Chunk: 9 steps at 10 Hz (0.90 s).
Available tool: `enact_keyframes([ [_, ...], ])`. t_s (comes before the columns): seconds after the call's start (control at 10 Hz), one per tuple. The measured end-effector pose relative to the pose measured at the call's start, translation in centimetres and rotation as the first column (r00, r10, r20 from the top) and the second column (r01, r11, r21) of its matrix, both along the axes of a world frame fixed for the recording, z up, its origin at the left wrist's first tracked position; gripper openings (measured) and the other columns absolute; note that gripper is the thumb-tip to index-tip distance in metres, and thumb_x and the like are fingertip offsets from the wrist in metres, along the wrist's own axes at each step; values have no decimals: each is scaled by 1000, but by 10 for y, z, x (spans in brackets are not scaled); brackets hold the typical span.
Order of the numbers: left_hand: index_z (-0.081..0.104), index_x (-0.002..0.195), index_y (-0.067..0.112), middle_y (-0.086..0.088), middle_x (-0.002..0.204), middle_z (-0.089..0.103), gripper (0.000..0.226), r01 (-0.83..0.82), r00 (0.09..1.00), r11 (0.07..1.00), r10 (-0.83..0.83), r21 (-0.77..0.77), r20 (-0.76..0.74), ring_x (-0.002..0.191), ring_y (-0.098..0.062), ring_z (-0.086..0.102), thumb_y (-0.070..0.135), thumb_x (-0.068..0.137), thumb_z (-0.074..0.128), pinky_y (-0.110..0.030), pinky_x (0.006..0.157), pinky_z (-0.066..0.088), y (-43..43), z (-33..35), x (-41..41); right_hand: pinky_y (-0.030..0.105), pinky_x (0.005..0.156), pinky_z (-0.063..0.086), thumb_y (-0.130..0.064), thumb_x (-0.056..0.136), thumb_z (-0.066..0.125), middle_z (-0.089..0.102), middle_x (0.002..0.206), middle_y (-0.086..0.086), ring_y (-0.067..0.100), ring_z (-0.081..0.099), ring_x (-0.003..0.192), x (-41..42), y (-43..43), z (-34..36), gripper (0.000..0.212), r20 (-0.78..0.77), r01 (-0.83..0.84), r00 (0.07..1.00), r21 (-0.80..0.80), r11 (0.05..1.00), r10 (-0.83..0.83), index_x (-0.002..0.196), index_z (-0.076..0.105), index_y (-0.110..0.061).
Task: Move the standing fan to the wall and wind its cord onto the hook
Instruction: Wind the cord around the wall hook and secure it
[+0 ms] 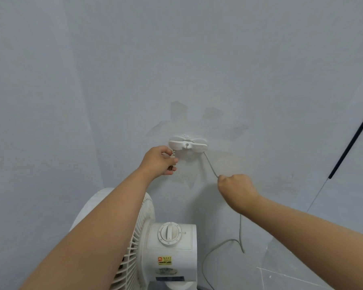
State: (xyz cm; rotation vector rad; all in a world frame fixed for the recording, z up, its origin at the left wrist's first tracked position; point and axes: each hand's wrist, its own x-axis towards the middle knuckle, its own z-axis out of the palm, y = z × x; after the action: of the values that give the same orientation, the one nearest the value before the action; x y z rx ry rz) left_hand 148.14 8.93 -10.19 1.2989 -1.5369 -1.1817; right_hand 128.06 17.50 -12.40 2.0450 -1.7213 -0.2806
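Observation:
The white standing fan (pixel 172 250) stands below me against the pale wall, its grille to the left and its round dial on top of the motor housing. A white hook (pixel 188 145) is fixed to the wall above it. My left hand (pixel 158 161) pinches the plug end of the cord just left of the hook. The grey cord (pixel 211 166) runs from the hook's right side down to my right hand (pixel 236 190), which grips it in a fist. Below that hand the cord hangs in a loop toward the floor.
A dark strip (pixel 352 141) runs diagonally along the wall at the right. Pale floor tiles (pixel 285 277) show at the bottom right, beside the fan's base.

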Motion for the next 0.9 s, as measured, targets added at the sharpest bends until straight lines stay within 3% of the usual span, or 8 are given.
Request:
enact_keyframes([
  [0.1,64,97,8,-10,89,62,11,-41,997,997,45,-59,67,75,-19,61,6,85,64,-25,60,55,-1,-1,1,8,54,-1,-3,-1,81,46,33,3,15,45,22,14,-7,-8,48,-43,-105,994,-43,994,104,36,50,-10],
  [0.2,68,105,8,-1,76,57,21,-84,986,990,99,-117,132,67,-16,54,8,84,66,-25,60,52,-5,-1,1,20,43,13,10,69,64,66,92,13,25,68,80,28,-12,-14,24,-150,-46,986,199,979,77,88,58,-4],
  [0.3,64,110,5,-2,75,56,24,-51,998,999,52,-16,48,63,-12,54,2,86,62,-16,48,51,-5,1,-1,23,45,19,17,78,47,63,105,12,29,65,94,29,-20,-20,27,-76,-46,995,193,980,62,91,48,-7],
  [0.5,62,106,12,-7,97,61,17,8,1000,988,-11,151,18,83,-13,57,11,90,56,-24,64,48,-5,1,-4,32,65,36,9,84,43,65,104,17,34,62,97,41,-38,-41,27,333,-11,942,143,990,-38,106,54,-3],
  [0.6,61,102,15,-3,100,63,13,91,995,977,-96,192,17,93,-14,58,14,92,53,-25,71,48,-4,1,-5,33,65,46,-3,92,41,67,87,13,24,63,73,48,-52,-60,22,810,-33,568,202,979,-148,81,60,-8],
  [0.7,57,92,23,1,103,64,7,184,978,953,-202,241,52,103,-15,59,18,93,52,-27,77,47,-3,-1,-3,21,37,37,-13,99,42,60,66,6,8,44,32,56,-58,-66,33,938,-98,-60,335,937,-342,69,56,-11],
  [0.8,52,93,25,1,111,63,7,231,967,936,-251,266,46,111,-15,57,18,94,52,-29,83,45,-3,-1,-3,16,37,27,-26,99,44,55,60,6,9,34,29,59,-62,-67,37,853,-86,-286,431,898,-437,71,59,-9],
  [0.9,51,100,25,4,109,61,9,293,951,914,-310,282,15,112,-13,55,19,94,53,-30,89,42,-2,0,-5,17,41,23,-38,97,46,47,54,5,9,28,29,65,-66,-68,44,791,-71,-347,513,855,-504,66,59,-8],
])
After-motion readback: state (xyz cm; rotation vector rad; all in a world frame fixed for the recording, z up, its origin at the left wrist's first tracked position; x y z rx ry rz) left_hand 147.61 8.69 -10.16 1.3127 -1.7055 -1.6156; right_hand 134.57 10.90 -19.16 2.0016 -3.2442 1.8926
